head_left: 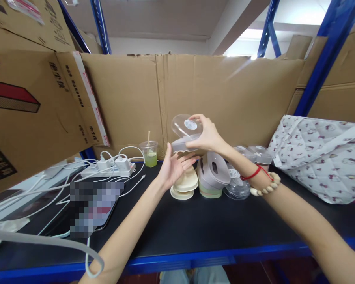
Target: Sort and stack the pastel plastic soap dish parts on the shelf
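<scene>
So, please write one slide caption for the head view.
Right hand holds clear plasticware above the open left hand.

A black shelf (225,228) carries a cup (150,159), stacked containers (213,177) and bag (322,157).

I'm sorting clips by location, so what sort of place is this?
Probably a storeroom or workshop, with a shelf used as a workbench: blue metal rack posts stand around, a cardboard sheet walls the back, and a power strip sits on the black surface.
</scene>
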{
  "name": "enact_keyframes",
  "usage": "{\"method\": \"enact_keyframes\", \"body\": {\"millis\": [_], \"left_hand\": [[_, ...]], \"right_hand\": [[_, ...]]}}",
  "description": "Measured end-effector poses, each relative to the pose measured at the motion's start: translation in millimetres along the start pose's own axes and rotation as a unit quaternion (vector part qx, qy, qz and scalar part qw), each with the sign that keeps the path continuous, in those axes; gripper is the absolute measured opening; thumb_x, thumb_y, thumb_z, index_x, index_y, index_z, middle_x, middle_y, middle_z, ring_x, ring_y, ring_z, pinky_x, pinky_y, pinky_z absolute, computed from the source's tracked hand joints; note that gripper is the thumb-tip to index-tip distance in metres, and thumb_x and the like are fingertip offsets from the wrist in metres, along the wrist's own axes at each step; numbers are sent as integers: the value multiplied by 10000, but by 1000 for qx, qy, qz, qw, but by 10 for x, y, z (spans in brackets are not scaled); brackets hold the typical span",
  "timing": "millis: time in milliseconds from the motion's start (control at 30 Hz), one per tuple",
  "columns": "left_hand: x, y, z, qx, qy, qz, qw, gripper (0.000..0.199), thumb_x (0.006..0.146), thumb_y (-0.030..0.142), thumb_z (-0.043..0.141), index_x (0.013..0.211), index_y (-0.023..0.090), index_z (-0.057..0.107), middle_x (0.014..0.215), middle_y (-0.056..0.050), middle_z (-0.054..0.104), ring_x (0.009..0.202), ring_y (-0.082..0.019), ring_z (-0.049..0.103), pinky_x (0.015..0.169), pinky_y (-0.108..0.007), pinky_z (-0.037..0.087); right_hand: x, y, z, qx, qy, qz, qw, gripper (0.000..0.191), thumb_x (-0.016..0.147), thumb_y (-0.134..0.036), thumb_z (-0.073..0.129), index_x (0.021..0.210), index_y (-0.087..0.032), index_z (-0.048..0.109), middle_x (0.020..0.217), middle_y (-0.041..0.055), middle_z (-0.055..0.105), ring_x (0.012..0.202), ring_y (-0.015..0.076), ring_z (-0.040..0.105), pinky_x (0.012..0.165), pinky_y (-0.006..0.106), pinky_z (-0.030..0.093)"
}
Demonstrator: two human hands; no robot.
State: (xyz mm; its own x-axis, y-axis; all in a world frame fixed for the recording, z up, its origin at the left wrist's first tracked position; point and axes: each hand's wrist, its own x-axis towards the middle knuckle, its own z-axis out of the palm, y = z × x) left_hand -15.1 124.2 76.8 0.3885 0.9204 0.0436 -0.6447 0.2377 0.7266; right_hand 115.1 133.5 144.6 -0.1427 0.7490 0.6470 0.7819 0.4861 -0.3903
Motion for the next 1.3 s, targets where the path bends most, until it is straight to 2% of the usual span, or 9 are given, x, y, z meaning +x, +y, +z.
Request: {"method": "enact_keyframes", "body": {"millis": [133, 233, 333, 400, 600, 800, 933, 1033, 1300], "left_hand": [[-12, 14, 32, -30, 36, 67, 997, 439, 963, 254, 265, 1334, 88, 429, 1082, -98, 640, 889, -142, 642, 830, -238, 510], [-14, 30, 44, -16, 85, 87, 992, 431, 922, 194, 313, 1309, 66, 451, 1051, -98, 651, 878, -154, 643, 831, -261, 521], [-15, 33, 42, -6, 105, 97, 990, 412, 931, 222, 331, 1289, 68, 465, 1032, -96, 656, 862, -155, 644, 823, -268, 528], [-16, 13, 42, 10, 105, 88, 991, 418, 959, 275, 309, 1301, 87, 458, 1018, -91, 661, 856, -156, 647, 806, -259, 530], [-15, -69, 60, 25, 90, 63, 994, 527, 991, 433, 216, 1390, 135, 387, 1021, -88, 662, 897, -167, 646, 793, -246, 529], [-5, -66, 28, 3, 100, 47, 994, 571, 990, 447, 168, 1409, 117, 371, 1032, -103, 659, 867, -173, 652, 806, -278, 536], [-11, -38, 16, -7, 99, 52, 994, 564, 991, 432, 174, 1377, 96, 411, 1073, -120, 647, 879, -171, 653, 806, -272, 536], [-12, -32, 16, -14, 102, 65, 993, 556, 990, 434, 185, 1355, 103, 442, 1083, -120, 645, 887, -171, 653, 807, -268, 535], [46, -9, -20, -40, 158, 100, 982, 580, 988, 457, 195, 1397, 106, 407, 1172, -105, 613, 896, -168, 650, 807, -271, 535]], "right_hand": [[-290, 37, -13, 153, -122, -34, 980, 714, 563, -342, 724, 1219, -210, 474, 1302, 85, 476, 1218, 237, 427, 993, 398, 369], [-556, 299, -150, 221, -58, 63, 972, 641, 674, -400, 660, 1269, -237, 485, 1376, 64, 450, 1288, 217, 393, 1027, 372, 363], [-847, 654, -300, 137, 88, 210, 964, 557, 701, -377, 644, 1219, -189, 567, 1333, 92, 502, 1270, 241, 427, 1067, 403, 319], [-1044, 848, -365, 46, 109, 236, 965, 496, 635, -326, 702, 1102, -168, 646, 1218, 110, 584, 1192, 270, 498, 1053, 441, 326], [-1410, 933, -343, -150, 56, 269, 950, 536, 546, -352, 796, 1052, -204, 705, 1187, 150, 570, 1208, 323, 464, 999, 466, 372], [-1361, 853, -154, -180, -20, 294, 938, 663, 567, -359, 798, 1191, -198, 642, 1338, 191, 424, 1273, 361, 377, 979, 472, 382], [-1341, 917, -172, -152, -92, 276, 945, 981, 478, -450, 823, 1359, -178, 487, 1389, 221, 347, 1332, 385, 288, 1016, 514, 332], [-1348, 896, -204, -124, -83, 193, 970, 1109, 487, -526, 797, 1441, -179, 352, 1445, 211, 277, 1376, 348, 219, 1072, 506, 269], [-1264, 606, 86, -170, -82, 92, 978, 796, 675, -550, 680, 1378, -248, 462, 1437, 138, 354, 1323, 330, 345, 1076, 535, 265]]}}
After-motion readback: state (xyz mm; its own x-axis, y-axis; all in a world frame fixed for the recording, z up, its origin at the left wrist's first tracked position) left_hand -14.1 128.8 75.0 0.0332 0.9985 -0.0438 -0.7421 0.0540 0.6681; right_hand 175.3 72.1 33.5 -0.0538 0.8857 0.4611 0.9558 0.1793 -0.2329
